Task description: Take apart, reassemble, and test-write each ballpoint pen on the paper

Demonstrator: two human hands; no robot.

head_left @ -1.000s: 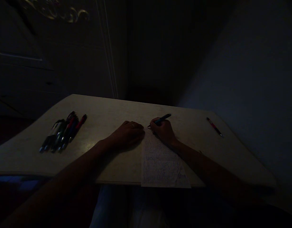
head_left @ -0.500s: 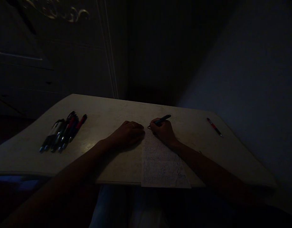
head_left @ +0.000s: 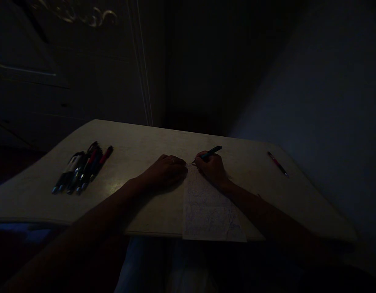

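Note:
My right hand (head_left: 212,169) is closed around a dark teal pen (head_left: 212,151), its tip down at the top of a sheet of paper (head_left: 207,207). The sheet is covered with writing or marks, too dim to read, and its near end reaches past the table edge. Palm down on the table, my left hand (head_left: 166,170) lies with fingers stretched out and a ring on one of them. Its fingertips touch the sheet's upper left edge.
On the left of the pale table (head_left: 145,140) lies a bunch of several pens (head_left: 80,169). A single red pen (head_left: 278,164) rests at the right. Behind stands a dark cabinet (head_left: 93,73), and a wall (head_left: 328,101) rises on the right.
The view has shifted very slightly. My right hand and the pen sit a touch farther right along the top of the sheet; my left hand stays in place.

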